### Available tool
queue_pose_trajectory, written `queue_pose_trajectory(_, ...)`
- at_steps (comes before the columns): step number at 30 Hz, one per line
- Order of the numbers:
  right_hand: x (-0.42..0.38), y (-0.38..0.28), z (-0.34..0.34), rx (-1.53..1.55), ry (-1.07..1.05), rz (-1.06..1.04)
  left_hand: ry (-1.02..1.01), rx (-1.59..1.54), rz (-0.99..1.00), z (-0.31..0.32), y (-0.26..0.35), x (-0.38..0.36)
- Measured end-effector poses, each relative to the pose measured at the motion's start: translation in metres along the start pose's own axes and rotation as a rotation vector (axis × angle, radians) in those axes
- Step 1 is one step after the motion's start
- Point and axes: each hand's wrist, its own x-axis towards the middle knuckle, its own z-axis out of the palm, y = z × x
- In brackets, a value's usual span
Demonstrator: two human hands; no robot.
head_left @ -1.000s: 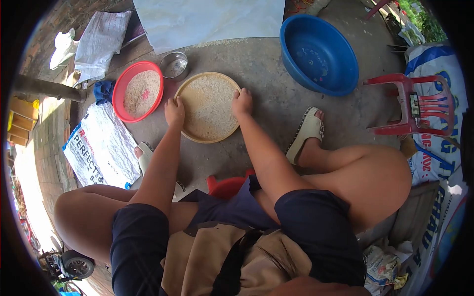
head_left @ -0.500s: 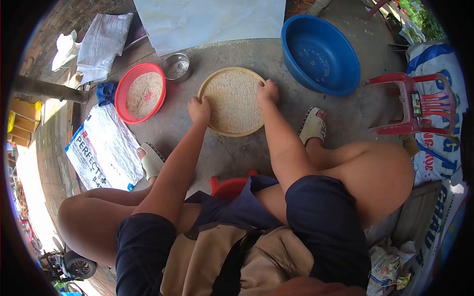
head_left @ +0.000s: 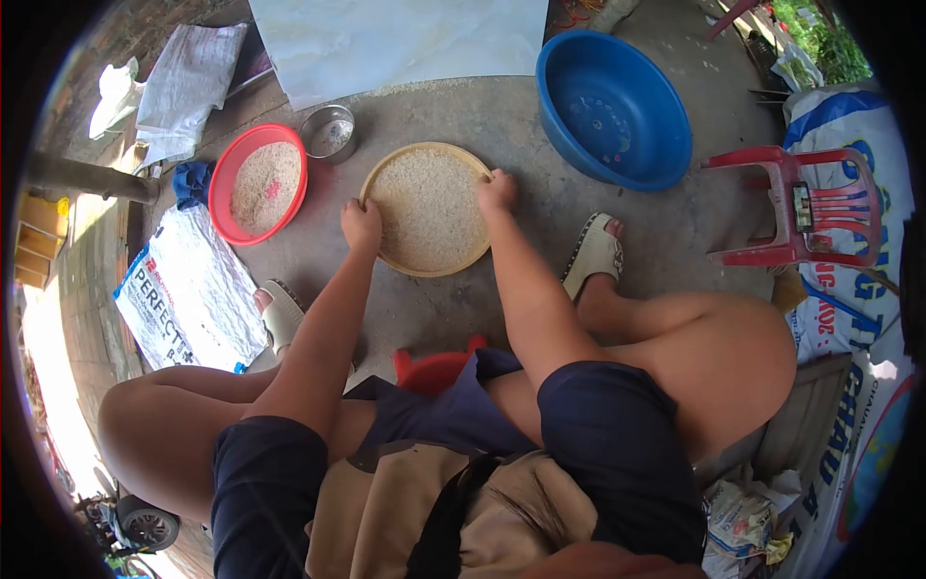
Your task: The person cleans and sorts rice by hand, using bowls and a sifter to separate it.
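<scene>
A round, shallow woven winnowing tray (head_left: 432, 271) is held out over the concrete floor between my feet. Pale rice grains (head_left: 431, 207) cover most of its inside. My left hand (head_left: 362, 225) is closed on the tray's left rim, and my right hand (head_left: 497, 192) grips the rim at the upper right. Fingers of both hands are partly hidden by the rim. To the left of the tray stands a red plastic basin (head_left: 213, 193) holding more rice-like grain (head_left: 264, 183). A small metal pot (head_left: 329, 133) sits between that basin and the tray.
A large blue tub (head_left: 617, 111) stands at the upper right, beyond my right foot. A red plastic chair (head_left: 834, 207) is on the right, near printed sacks (head_left: 825, 318). A white printed sack (head_left: 188, 294) lies left. A pale board (head_left: 405, 48) lies at the top.
Grain that lay thinner on the tray's left side now spreads more evenly across it. Both hands keep their hold on the rim. The whole view has shifted slightly.
</scene>
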Motion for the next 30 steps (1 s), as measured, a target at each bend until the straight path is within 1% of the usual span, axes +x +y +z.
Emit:
queue_pose_trajectory(1,-0.001,0.002,-0.008,-0.017,0.013,0.094,-0.006,0.018,0.070,0.007,0.008,-0.005)
queue_pose_trajectory(2,-0.006,0.000,-0.010,-0.017,0.013,0.093,-0.005,0.017,0.069,0.008,0.012,-0.004)
queue_pose_trajectory(4,-0.016,-0.004,-0.010,-0.055,0.098,0.118,0.009,0.006,0.069,0.007,0.019,-0.002)
queue_pose_trajectory(5,-0.022,-0.007,-0.004,-0.040,0.085,0.046,0.027,0.033,0.117,0.007,0.003,0.010)
queue_pose_trajectory(7,-0.035,-0.021,0.011,0.000,-0.041,0.000,0.049,0.061,0.128,-0.011,-0.023,0.026)
queue_pose_trajectory(9,-0.045,-0.032,0.029,0.044,-0.102,-0.109,0.043,0.168,0.044,-0.024,-0.054,0.041)
queue_pose_trajectory(10,-0.045,-0.031,0.033,0.043,-0.102,-0.108,0.041,0.168,0.044,-0.028,-0.057,0.042)
queue_pose_trajectory(12,-0.045,-0.031,0.037,0.165,-0.122,-0.228,0.056,0.177,-0.001,-0.036,-0.059,0.043)
queue_pose_trajectory(14,-0.031,-0.021,0.029,0.195,-0.092,-0.211,0.035,0.154,-0.025,-0.022,-0.045,0.035)
queue_pose_trajectory(16,-0.014,-0.002,0.022,0.113,-0.008,-0.139,0.045,0.034,-0.006,0.000,-0.023,0.019)
queue_pose_trajectory(18,-0.010,0.001,-0.001,-0.021,0.051,0.047,0.019,0.043,0.036,0.021,-0.003,0.002)
queue_pose_trajectory(19,-0.008,0.003,-0.003,-0.080,0.132,0.106,0.017,0.044,0.037,0.025,0.003,-0.003)
queue_pose_trajectory(21,-0.014,0.000,-0.005,-0.087,0.175,0.102,0.033,0.002,0.034,0.031,0.012,-0.010)
queue_pose_trajectory(22,-0.017,-0.001,-0.004,-0.095,0.214,0.096,0.029,-0.002,0.031,0.028,0.010,-0.006)
queue_pose_trajectory(24,-0.027,-0.015,0.009,-0.030,0.117,0.038,0.061,0.036,0.085,0.008,-0.003,0.011)
queue_pose_trajectory(25,-0.032,-0.022,0.014,0.012,0.053,-0.001,0.082,0.065,0.080,-0.004,-0.013,0.021)
queue_pose_trajectory(26,-0.035,-0.025,0.021,0.008,0.052,-0.002,0.102,0.098,0.075,-0.014,-0.023,0.029)
queue_pose_trajectory(28,-0.038,-0.025,0.033,0.176,-0.059,-0.221,0.113,0.135,0.074,-0.024,-0.037,0.040)
queue_pose_trajectory(29,-0.036,-0.023,0.035,0.180,-0.058,-0.217,0.126,0.169,0.073,-0.026,-0.041,0.044)
queue_pose_trajectory(30,-0.032,-0.020,0.034,0.189,-0.013,-0.184,0.126,0.172,0.078,-0.021,-0.037,0.043)
